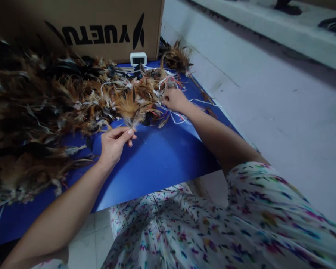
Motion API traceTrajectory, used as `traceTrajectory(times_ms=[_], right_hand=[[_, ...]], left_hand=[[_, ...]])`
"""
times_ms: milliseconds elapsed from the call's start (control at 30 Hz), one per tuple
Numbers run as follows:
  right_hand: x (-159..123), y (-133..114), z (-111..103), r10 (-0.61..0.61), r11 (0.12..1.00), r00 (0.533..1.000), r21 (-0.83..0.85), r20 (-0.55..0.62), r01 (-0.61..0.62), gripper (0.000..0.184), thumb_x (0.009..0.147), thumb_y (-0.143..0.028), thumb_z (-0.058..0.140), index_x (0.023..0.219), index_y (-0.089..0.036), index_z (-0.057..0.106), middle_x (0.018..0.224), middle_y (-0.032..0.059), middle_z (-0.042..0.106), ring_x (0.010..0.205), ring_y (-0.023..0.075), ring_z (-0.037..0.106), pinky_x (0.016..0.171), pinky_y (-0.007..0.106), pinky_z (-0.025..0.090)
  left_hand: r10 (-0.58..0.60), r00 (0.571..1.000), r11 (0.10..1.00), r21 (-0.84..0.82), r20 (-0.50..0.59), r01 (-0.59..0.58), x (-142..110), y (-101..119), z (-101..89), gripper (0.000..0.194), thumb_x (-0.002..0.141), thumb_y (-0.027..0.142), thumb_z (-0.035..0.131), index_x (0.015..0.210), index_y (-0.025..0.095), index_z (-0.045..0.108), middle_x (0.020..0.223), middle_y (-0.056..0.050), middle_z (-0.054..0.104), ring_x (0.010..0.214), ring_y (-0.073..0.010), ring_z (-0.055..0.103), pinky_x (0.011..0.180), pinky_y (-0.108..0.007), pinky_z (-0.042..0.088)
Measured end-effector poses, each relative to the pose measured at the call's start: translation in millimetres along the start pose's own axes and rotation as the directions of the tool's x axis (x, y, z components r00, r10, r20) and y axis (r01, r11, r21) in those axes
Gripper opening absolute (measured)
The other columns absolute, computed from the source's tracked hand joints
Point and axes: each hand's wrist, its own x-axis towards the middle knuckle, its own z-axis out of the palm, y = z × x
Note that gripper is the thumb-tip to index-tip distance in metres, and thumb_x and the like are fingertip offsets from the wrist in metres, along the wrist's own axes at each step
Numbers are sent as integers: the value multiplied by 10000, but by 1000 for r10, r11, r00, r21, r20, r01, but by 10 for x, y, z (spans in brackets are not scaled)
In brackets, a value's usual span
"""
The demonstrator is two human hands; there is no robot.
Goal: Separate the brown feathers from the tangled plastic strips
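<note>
The left hand (112, 145) pinches a fan-shaped tuft of orange-brown feathers (131, 108) at its pale, downy base, just above the smooth blue desk (162, 153). That low grip looks right: light, even pressure should hold the quills together without crushing the fan. The right hand (176, 100) has its fingers curled among thin white and red strands (181, 120); I cannot tell whether they pinch any. Separating one strand gently there would avoid snagging the brown-and-black feather pile (70, 93) alongside.
</note>
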Motion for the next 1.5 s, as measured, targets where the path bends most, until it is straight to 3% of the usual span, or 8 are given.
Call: traceTrajectory(times_ms=[133,300,467,567,800,1067,1233,1500], right_hand=[[42,116,-113,98,958,995,271,-13,-91,130,813,-145,653,690,-170,616,722,47,657,771,207,631,760,343,502],[-28,233,-292,208,656,977,732,55,-181,225,837,-107,669,651,-183,568,541,-22,564,531,106,524,574,253,453],[-120,286,-429,281,445,955,869,96,-218,193,815,-15,657,691,-162,643,531,-36,591,460,71,499,501,215,420],[-164,321,-478,273,382,957,901,103,-205,185,788,-27,703,672,-163,659,558,-25,625,468,76,534,489,214,434],[-285,379,-524,258,331,959,922,118,-203,198,873,-138,700,688,-181,645,510,-48,581,438,65,495,449,185,408],[-468,311,-669,351,234,923,940,156,-248,309,958,-48,550,672,-151,606,517,-45,542,468,68,490,542,222,452],[-564,390,-759,430,241,893,936,135,-257,223,895,26,597,759,-142,652,573,-35,598,522,65,529,613,244,458],[-720,643,-649,361,492,928,827,90,-271,128,792,-41,703,803,-168,696,546,-45,595,474,77,490,492,232,386]], left_hand=[[-24,1000,1000,6,-1,24,2,-6,-1,232,655,364,873,705,156,783,603,-31,722,400,-78,537,416,-215,451],[-53,999,999,11,-9,53,-1,-10,12,216,643,349,873,699,160,786,601,-36,722,401,-84,542,413,-220,450],[-65,998,998,4,-15,66,-4,-8,12,167,645,303,863,703,163,791,602,-35,723,400,-84,542,416,-219,452],[-72,997,997,-1,-22,72,-11,-10,10,149,643,280,861,703,164,790,604,-36,724,403,-86,547,421,-217,457],[-78,997,997,14,-17,78,-19,-2,20,141,645,274,854,695,160,786,604,-38,722,406,-85,545,425,-221,455],[-75,997,997,31,-13,76,-26,-14,9,173,646,303,861,700,160,781,607,-36,723,413,-85,544,435,-223,453],[-72,997,997,34,-1,72,-27,-20,7,185,651,321,861,700,162,781,610,-38,722,415,-86,543,436,-226,455],[-74,997,996,55,2,74,-26,-21,2,175,667,321,843,712,163,785,618,-39,723,423,-84,538,440,-226,452]])
